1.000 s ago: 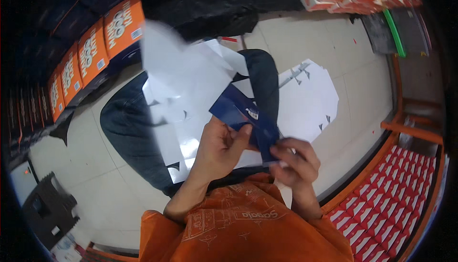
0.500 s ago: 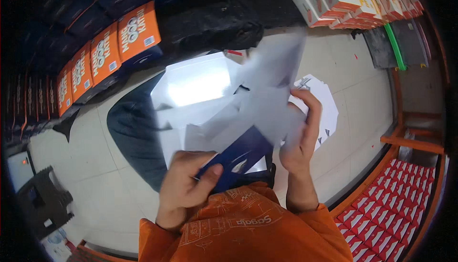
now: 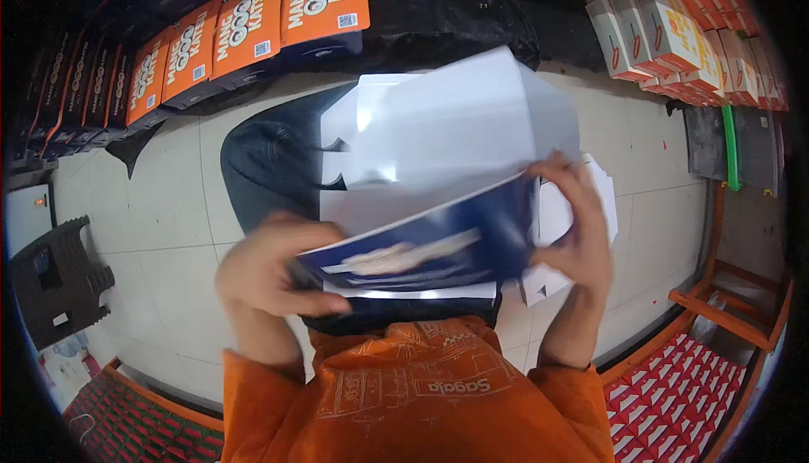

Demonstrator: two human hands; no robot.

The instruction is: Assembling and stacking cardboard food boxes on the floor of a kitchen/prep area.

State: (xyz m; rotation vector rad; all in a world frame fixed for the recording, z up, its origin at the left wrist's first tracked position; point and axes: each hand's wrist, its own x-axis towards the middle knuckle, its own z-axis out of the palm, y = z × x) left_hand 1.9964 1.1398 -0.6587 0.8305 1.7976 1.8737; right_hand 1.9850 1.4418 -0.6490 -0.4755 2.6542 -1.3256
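A cardboard box blank (image 3: pixel 438 248), dark blue on its printed outer side and white inside, is stretched between my two hands above my lap. My left hand (image 3: pixel 274 265) is closed on the left end of its blue panel, with the thumb along the lower edge. On the right, my right hand (image 3: pixel 581 227) grips the other end, fingers at the top edge and thumb at the lower corner. A wide white flap (image 3: pixel 455 117) stands up beyond the blue panel. Under it, more white card (image 3: pixel 337 130) with notched edges lies across my dark-trousered legs. Motion blurs the hands and panel.
More white card pieces (image 3: pixel 602 198) lie on the tiled floor beside my right hand. Orange-and-blue boxes (image 3: pixel 244 25) are stacked at far left, white-and-orange boxes (image 3: pixel 666 29) at far right. Red-and-white packages (image 3: pixel 674 396) fill a wooden-framed rack at near right. Black plastic (image 3: pixel 455 29) stretches along the back.
The blank has swung down from a tilted pose to lie nearly level across my lap. My left hand has moved left, my right hand right and lower. The view has shifted.
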